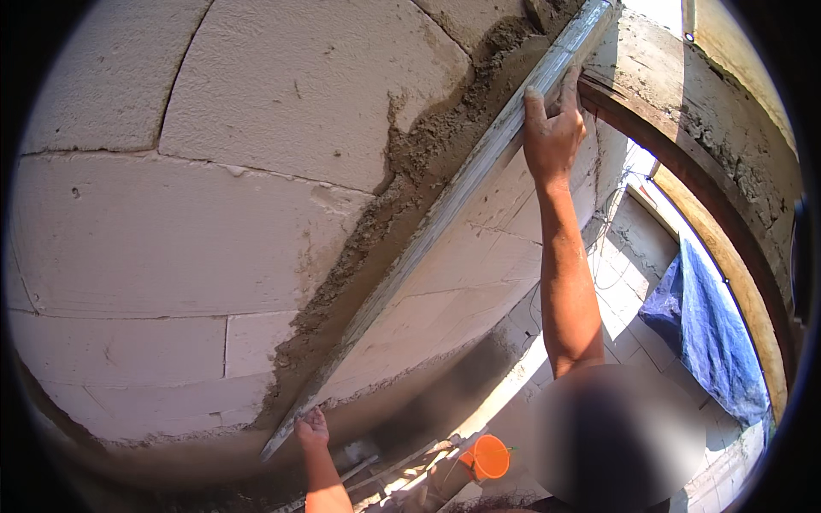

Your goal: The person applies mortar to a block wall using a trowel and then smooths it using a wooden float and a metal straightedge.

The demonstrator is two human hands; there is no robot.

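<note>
A long, pale grey straightedge (445, 201) slants along the edge of a block wall (261, 94), its surface streaked with dried mortar. High on it, my right hand (554, 128) grips with the thumb on the near face and the fingers over the far side. My left hand (312, 427) is closed around the edge near the lower end. Along the straightedge's left side runs a rough band of wet brown mortar (355, 274), ragged where it meets the blocks. A blurred patch hides the area beyond my right elbow.
Right of the straightedge, the wall's side face (445, 282) recedes. An orange bucket (491, 456) stands far below among scattered boards. A blue tarp (705, 325) hangs at right, beside a curved-looking brown beam (684, 154). Loose wires (605, 231) dangle behind my right forearm.
</note>
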